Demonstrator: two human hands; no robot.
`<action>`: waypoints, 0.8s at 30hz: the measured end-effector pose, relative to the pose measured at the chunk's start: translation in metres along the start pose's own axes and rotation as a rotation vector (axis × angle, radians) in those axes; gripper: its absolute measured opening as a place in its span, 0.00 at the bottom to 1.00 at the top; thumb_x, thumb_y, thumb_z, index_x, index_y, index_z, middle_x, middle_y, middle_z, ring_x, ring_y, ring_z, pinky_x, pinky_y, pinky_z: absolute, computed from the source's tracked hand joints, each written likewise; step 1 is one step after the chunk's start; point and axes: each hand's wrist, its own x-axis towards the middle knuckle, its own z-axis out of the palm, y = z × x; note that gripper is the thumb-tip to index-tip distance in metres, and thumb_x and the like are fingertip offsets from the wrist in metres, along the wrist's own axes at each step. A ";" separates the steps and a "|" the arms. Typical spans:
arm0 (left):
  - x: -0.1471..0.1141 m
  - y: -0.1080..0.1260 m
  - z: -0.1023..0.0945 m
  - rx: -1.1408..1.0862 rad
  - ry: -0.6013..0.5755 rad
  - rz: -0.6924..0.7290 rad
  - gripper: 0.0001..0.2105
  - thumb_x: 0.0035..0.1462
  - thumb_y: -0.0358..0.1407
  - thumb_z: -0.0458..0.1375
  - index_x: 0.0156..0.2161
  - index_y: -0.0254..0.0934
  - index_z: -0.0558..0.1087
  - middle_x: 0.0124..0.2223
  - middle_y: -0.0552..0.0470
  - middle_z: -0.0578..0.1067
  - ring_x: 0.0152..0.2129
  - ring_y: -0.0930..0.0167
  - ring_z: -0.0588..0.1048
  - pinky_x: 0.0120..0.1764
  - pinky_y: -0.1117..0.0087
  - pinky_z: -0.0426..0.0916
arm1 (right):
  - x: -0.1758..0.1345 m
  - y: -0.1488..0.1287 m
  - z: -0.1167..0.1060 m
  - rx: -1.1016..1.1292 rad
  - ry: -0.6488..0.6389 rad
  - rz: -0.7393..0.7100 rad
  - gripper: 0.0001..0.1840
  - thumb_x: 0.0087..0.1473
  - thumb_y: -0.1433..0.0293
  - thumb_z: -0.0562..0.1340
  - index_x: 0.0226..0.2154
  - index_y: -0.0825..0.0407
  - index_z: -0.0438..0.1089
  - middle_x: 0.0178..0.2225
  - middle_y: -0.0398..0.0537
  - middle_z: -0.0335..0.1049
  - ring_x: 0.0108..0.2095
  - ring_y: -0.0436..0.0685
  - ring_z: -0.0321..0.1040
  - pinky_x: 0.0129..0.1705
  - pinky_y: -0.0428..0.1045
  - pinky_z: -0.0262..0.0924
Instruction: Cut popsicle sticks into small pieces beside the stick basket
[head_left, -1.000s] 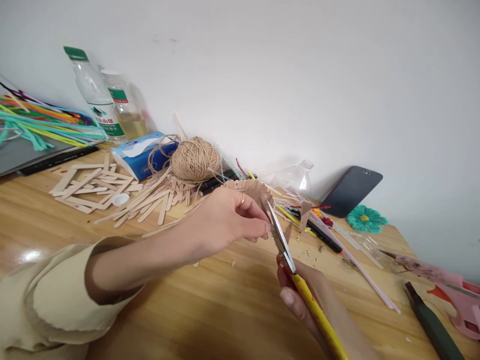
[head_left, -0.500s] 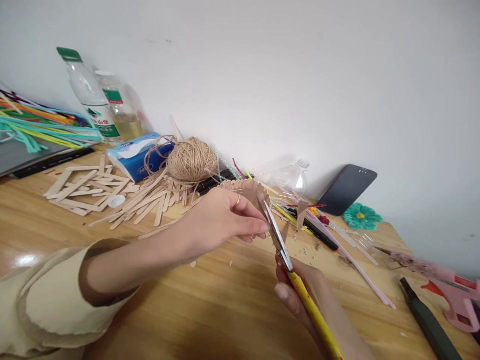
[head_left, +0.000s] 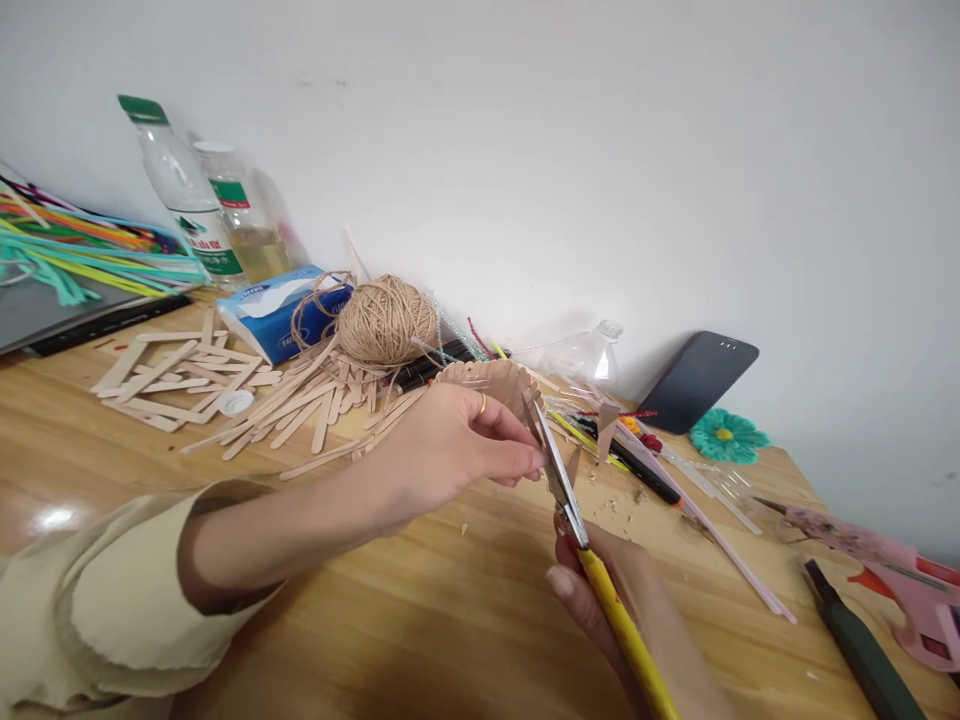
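A brown cardboard piece (head_left: 491, 380) with a scalloped edge is pinched between the thumb and fingers of my left hand (head_left: 465, 435); part of it is hidden behind that hand. Yellow-handled scissors (head_left: 559, 470) are held in my right hand (head_left: 600, 590), with their blades pointing up and away from me. The blade tips are at the right end of the cardboard, close beside my left fingertips. The fingers of my right hand are partly hidden behind the yellow handle.
Wooden craft sticks (head_left: 315, 400), a twine ball (head_left: 386, 320) and a blue tissue pack (head_left: 289, 310) lie at left, bottles (head_left: 187, 200) behind them. To the right are a phone (head_left: 697, 380), a teal flower (head_left: 727, 437), a pink glue gun (head_left: 870, 545) and a dark green tool (head_left: 855, 635).
Both hands hold nearly the same pose around the cardboard and scissors. The whole view has shifted very slightly, and the blades look a little closer together.
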 end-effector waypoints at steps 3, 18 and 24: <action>-0.001 0.001 -0.001 0.012 -0.004 0.003 0.02 0.40 0.31 0.63 0.22 0.36 0.74 0.21 0.56 0.74 0.21 0.76 0.70 0.27 0.75 0.64 | -0.001 -0.001 0.001 -0.019 0.033 0.031 0.23 0.53 0.49 0.50 0.21 0.49 0.51 0.19 0.38 0.47 0.20 0.49 0.44 0.21 0.45 0.41; 0.001 0.001 -0.002 -0.038 -0.013 -0.007 0.04 0.41 0.33 0.64 0.24 0.35 0.74 0.22 0.55 0.74 0.20 0.76 0.70 0.26 0.75 0.66 | -0.003 0.007 0.002 0.219 0.086 0.161 0.28 0.49 0.42 0.50 0.18 0.48 0.52 0.12 0.35 0.47 0.12 0.46 0.45 0.13 0.45 0.38; -0.002 0.003 -0.003 -0.084 -0.066 0.026 0.04 0.42 0.33 0.64 0.25 0.35 0.74 0.24 0.54 0.74 0.22 0.76 0.70 0.26 0.76 0.67 | -0.005 0.018 -0.032 -0.240 0.250 0.276 0.23 0.45 0.47 0.56 0.20 0.49 0.58 0.15 0.40 0.56 0.17 0.52 0.55 0.18 0.47 0.50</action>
